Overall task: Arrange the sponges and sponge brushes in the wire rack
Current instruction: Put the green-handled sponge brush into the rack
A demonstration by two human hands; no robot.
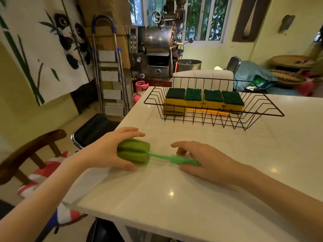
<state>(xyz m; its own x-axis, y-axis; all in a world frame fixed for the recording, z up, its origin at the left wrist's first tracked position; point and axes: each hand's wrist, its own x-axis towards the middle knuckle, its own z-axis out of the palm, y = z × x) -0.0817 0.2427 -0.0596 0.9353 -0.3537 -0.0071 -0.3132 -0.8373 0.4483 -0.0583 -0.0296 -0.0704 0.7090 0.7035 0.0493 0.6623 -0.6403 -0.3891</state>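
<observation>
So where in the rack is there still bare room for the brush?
In the wire rack, the strip in front of the sponge row and the right end past the last sponge are bare. The back middle is crowded. The sponge brush lies on the table, held by left hand and right hand.

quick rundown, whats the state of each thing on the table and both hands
wire rack: upright on the table, right part bare
sponges: four stacks in a row inside the rack, green side up
sponge brush: lying on the table, outside the rack
left hand: wrapped around the brush's sponge head
right hand: on the brush handle's end
table: white, glossy
</observation>
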